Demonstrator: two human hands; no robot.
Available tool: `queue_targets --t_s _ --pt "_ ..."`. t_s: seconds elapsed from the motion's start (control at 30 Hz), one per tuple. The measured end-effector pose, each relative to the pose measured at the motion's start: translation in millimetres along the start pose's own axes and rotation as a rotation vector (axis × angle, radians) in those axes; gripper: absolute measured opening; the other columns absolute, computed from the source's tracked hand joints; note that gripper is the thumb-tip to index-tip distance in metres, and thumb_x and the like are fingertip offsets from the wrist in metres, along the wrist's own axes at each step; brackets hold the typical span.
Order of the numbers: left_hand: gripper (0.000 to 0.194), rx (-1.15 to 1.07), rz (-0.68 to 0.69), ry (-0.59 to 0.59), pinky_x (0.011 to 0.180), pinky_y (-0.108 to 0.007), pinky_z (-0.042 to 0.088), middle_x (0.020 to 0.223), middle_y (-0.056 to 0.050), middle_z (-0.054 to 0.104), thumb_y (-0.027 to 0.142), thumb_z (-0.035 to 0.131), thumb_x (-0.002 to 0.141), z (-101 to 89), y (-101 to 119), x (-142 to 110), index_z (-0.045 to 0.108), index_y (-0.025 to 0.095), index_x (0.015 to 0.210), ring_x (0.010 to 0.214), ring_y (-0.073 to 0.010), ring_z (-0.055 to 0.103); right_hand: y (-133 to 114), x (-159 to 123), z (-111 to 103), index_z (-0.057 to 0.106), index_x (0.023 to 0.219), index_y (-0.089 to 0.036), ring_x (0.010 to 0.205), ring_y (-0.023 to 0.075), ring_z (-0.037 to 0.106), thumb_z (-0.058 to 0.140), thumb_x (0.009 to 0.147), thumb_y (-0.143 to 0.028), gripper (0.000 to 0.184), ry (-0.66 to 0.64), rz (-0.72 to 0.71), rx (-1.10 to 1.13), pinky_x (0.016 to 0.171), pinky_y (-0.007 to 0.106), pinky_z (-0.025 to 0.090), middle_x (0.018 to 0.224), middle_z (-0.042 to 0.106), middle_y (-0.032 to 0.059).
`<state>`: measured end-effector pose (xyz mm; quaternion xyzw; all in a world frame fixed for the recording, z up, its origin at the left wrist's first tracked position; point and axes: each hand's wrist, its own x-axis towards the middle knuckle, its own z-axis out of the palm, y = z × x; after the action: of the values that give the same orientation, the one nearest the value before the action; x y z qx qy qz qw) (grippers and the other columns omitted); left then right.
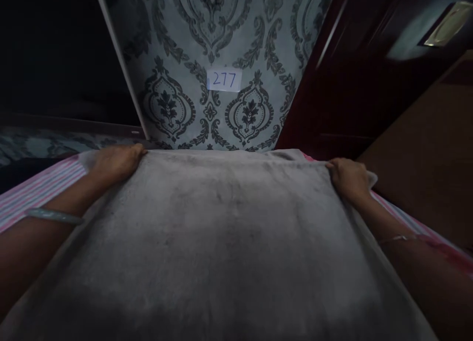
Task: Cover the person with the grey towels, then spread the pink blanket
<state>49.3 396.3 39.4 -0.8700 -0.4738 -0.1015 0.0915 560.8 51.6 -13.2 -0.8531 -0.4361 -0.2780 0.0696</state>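
A large grey cloth with a soft, smudged surface fills the lower middle of the view, stretched between my hands. My left hand is closed on its far left corner, with a bangle on the forearm. At the far right corner my right hand grips the edge, a bit of cloth poking out past the fingers. Beneath the grey cloth, a striped pink and white fabric shows on both sides. What lies under the cloth's middle is hidden.
Straight ahead stands a wall with patterned wallpaper, bearing a paper label reading 277. A dark screen is at the upper left. On the right is a dark red door with a gold-coloured plate, beside a brown surface.
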Motion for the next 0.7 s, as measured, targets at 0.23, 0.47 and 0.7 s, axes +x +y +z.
queue_targets --t_s 0.23,0.47,0.7 --pt "0.050 0.120 0.233 0.037 0.107 -0.053 0.041 0.137 -0.024 0.060 0.030 0.030 0.102 50.2 39 25 0.058 0.004 0.134 0.133 -0.0346 0.050 -67 23 51 0.057 0.141 -0.020 0.131 0.0343 0.050 0.046 0.099 -0.037 0.047 -0.229 0.115 0.087 0.101 0.052 0.046 0.146 0.054 0.0166" --pt "0.057 -0.227 0.308 -0.050 0.122 -0.058 0.024 0.161 -0.010 0.040 0.049 0.046 0.101 135.7 46 7 0.041 0.029 0.154 0.150 -0.0324 0.032 -86 -21 116 0.043 0.154 -0.030 0.148 0.0322 0.033 0.024 0.104 -0.050 0.057 -0.324 0.058 0.201 0.113 0.065 0.034 0.163 0.037 0.0065" --pt "0.053 -0.270 0.286 -0.002 0.113 -0.058 0.041 0.150 -0.013 0.049 0.048 0.061 0.095 110.2 42 -10 0.054 0.021 0.141 0.136 -0.0316 0.049 -91 -22 84 0.035 0.159 -0.025 0.153 0.0294 0.025 0.026 0.105 -0.046 0.059 -0.485 0.122 0.176 0.118 0.059 0.030 0.168 0.026 0.0079"
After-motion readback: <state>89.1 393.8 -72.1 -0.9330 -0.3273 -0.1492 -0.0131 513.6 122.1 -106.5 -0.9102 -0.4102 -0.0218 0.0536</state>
